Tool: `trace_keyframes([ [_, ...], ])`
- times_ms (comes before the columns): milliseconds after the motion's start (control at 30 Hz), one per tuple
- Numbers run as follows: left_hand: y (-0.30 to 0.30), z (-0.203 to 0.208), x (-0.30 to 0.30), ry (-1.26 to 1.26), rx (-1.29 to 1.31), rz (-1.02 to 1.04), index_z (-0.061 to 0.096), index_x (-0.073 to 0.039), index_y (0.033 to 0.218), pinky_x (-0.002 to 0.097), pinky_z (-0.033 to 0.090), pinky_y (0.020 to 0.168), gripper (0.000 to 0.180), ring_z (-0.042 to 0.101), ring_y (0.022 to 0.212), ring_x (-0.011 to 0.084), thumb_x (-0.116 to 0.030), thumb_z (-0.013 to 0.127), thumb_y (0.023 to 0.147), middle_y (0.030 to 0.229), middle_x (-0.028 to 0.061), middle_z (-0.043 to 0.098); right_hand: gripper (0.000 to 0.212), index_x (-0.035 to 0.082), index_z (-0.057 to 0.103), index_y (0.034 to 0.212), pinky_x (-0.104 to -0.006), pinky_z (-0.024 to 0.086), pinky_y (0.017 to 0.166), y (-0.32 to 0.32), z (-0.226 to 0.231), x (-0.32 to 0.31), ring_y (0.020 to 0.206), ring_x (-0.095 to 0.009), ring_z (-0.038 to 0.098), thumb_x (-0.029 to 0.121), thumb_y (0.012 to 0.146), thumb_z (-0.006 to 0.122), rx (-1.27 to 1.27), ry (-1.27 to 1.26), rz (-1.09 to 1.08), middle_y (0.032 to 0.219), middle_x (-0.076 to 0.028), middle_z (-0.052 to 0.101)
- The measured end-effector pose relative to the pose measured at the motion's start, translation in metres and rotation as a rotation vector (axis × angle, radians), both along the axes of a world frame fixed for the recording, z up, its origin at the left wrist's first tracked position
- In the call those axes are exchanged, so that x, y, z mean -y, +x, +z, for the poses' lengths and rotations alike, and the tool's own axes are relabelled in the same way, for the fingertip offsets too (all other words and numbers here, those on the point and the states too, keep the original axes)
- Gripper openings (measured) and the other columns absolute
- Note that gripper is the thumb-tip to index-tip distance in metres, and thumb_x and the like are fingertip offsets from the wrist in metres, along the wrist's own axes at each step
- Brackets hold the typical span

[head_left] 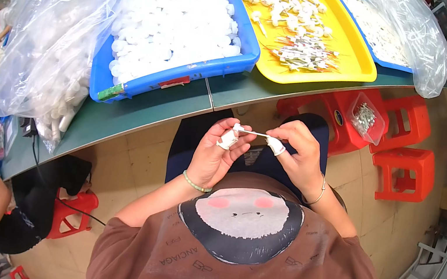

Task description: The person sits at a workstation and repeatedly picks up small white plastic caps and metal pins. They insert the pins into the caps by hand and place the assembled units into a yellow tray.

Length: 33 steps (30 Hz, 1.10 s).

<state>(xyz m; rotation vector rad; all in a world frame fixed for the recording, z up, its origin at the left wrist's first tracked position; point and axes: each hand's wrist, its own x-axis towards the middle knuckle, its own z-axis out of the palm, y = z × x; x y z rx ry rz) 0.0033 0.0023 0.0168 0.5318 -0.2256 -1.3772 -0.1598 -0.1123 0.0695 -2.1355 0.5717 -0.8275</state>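
Above my lap, just off the table's front edge, my left hand [211,158] pinches a small white plastic piece [238,127] between its fingertips. From that piece a thin pale stem [254,133] runs across to my right hand [304,160], whose thumb and forefinger are closed on its other end. White coverings, looking like tape or finger cots, wrap a fingertip on each hand. A yellow tray [305,77] lies ahead, bearing white round-headed pieces with stems and a cluster of small white parts with orange-red wires. Exact details of the held piece are too small to tell.
On the green table [172,108], a blue bin [187,71] holds many white caps; clear plastic bags [44,44] stand left. Another blue tray [392,65] and a bag [426,61] lie right. Red stools [407,170] and a box of small metal parts [364,119] stand below. A person [14,225] sits left.
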Motion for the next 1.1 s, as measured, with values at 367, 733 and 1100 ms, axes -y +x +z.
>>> trace_keyframes([
  [367,-0.002,0.001,0.002,0.017,0.117,0.036,0.05,-0.006,0.114,0.0303,0.053,0.091,0.027,0.061,0.106,0.0225,-0.011,0.061,0.09,0.113,0.0122,0.06,0.017,0.0,0.066,0.093,-0.0279,0.05,0.063,0.0,0.004,-0.001,0.071,-0.018,0.061,-0.003,0.077,0.067,0.03,0.067,-0.01,0.084,-0.01,0.06],
  [733,-0.007,0.002,0.003,0.069,0.306,0.049,0.054,0.001,0.12,0.0284,0.052,0.089,0.031,0.063,0.103,0.0197,-0.006,0.059,0.09,0.115,0.0132,0.062,0.028,0.004,0.066,0.095,-0.0326,0.047,0.059,0.006,0.002,-0.006,0.07,-0.026,0.055,-0.003,0.067,0.069,-0.044,0.089,0.052,0.079,-0.009,0.056],
  [1100,-0.006,0.0,0.004,0.157,0.474,0.048,0.054,0.001,0.123,0.0325,0.051,0.094,0.034,0.058,0.111,0.0221,-0.003,0.058,0.09,0.123,0.0145,0.058,0.022,0.002,0.068,0.094,-0.0303,0.046,0.058,0.013,-0.007,-0.003,0.064,-0.019,0.056,-0.002,0.073,0.07,0.005,-0.059,0.073,0.074,-0.007,0.058],
])
